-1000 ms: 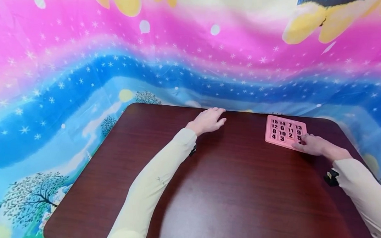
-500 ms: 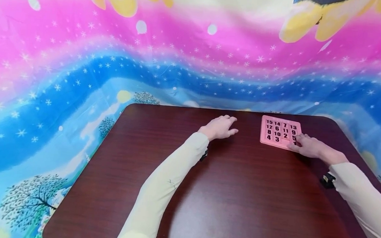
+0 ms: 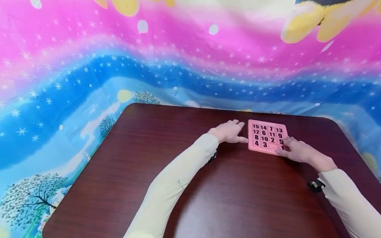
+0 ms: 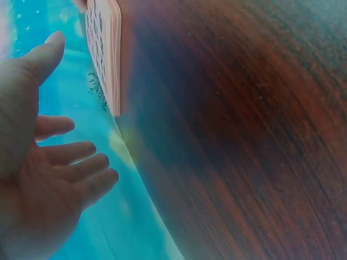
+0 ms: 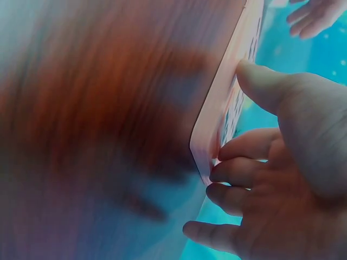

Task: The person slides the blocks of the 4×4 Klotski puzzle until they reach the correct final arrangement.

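A pink sliding number puzzle (image 3: 264, 136) lies flat on the dark wooden table (image 3: 163, 146), toward its far side. Black numbers mark its tiles, with one vacant slot in the lowest row. My right hand (image 3: 299, 151) holds the puzzle at its near right corner. In the right wrist view the thumb lies along the near edge of the puzzle (image 5: 217, 108), and fingertips touch its right side. My left hand (image 3: 229, 131) is just left of the puzzle, fingers spread and thumb stretched toward its left edge. The left wrist view shows a gap between this hand (image 4: 49, 162) and the puzzle (image 4: 105, 54).
A colourful printed cloth (image 3: 179, 72) hangs right behind the table's far edge and along its left side. Dark wrist cameras (image 3: 316, 185) sit under both cream sleeves (image 3: 181, 179).
The puzzle has slid left and slightly nearer with my right hand on its corner. My left hand has moved right, closing most of the distance to the puzzle's left edge.
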A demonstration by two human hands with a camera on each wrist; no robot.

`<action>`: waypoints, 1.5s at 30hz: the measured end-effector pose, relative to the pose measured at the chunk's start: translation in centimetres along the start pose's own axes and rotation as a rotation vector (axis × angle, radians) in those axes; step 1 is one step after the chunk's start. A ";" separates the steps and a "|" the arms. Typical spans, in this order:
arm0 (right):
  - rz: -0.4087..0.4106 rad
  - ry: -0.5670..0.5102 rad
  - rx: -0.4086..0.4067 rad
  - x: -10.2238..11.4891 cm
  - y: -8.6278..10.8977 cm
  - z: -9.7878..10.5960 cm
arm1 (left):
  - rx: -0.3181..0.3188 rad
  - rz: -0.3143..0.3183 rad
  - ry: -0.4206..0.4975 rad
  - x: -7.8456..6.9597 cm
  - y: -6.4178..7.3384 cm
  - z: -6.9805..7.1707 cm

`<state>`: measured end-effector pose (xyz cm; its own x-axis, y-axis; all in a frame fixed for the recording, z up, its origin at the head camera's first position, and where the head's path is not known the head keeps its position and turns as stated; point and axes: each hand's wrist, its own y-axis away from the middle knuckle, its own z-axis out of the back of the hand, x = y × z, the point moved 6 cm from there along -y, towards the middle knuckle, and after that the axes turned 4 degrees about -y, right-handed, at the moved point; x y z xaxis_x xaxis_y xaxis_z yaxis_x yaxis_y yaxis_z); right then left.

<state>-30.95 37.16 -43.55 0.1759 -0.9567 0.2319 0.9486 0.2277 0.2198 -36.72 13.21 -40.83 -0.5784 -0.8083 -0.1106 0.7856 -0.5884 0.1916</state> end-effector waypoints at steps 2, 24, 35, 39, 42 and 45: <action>0.008 -0.004 -0.001 0.9 0.0 -0.2 | 0.010 0.022 0.011 0.1 0.1 -0.2; 0.139 -0.018 -0.023 8.8 1.4 -1.5 | 0.175 0.034 -0.190 1.6 3.6 -3.0; 0.181 -0.006 -0.022 11.6 2.3 -2.3 | 0.155 0.009 -0.160 3.3 6.1 -3.8; 0.186 0.024 -0.024 12.8 2.8 -2.6 | 0.154 -0.014 -0.172 3.8 7.1 -4.1; 0.167 0.045 -0.011 13.6 3.6 -3.0 | 0.161 -0.045 -0.163 3.7 8.2 -4.5; 0.163 0.064 0.000 14.5 4.2 -3.3 | 0.160 -0.063 -0.174 3.6 9.5 -4.7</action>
<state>-23.52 23.61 -42.40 0.3440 -0.9166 0.2035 0.9062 0.3809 0.1837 -30.34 4.60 -43.97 -0.6652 -0.7456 0.0396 0.7098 -0.6150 0.3435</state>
